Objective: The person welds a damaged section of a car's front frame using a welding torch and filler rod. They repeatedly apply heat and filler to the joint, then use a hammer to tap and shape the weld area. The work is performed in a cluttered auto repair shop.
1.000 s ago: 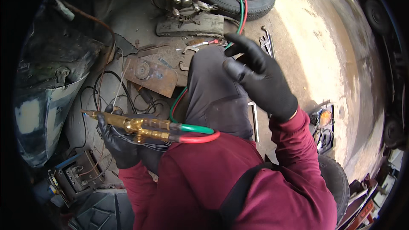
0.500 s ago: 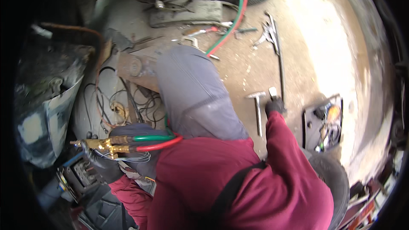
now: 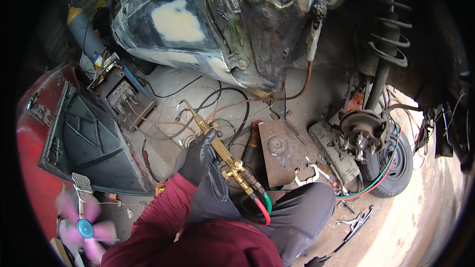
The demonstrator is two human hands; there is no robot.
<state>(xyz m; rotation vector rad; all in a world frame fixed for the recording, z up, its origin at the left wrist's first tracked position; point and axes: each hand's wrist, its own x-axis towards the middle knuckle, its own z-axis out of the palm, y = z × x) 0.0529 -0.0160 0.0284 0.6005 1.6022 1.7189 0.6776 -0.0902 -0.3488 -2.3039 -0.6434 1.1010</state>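
Observation:
My gloved left hand [image 3: 198,155] is closed around a brass gas torch [image 3: 221,151], its bent tip pointing away to the upper left. A red hose [image 3: 262,214] and a green hose [image 3: 267,200] run from the torch's rear end. Thin wire [image 3: 216,183] hangs in loops beside the same hand. At the lower edge, part of my right hand [image 3: 315,262] in a black glove shows near a long dark bar [image 3: 352,235]; its fingers cannot be made out. Pliers [image 3: 352,221] lie beside the bar.
A car body [image 3: 173,29] with bare patches fills the far side. A welding machine [image 3: 123,91] and a gas cylinder [image 3: 84,29] stand left, above a pink fan [image 3: 85,228]. Near my knee are a rusty plate [image 3: 277,153], a brake hub [image 3: 363,128] and a tyre [image 3: 396,163]. Cables [image 3: 237,99] cross the floor.
My view has swung left and up toward the car body. The torch, still in my left hand, now sits mid-view with its tip pointing farther away. My right hand has shifted to the lower edge.

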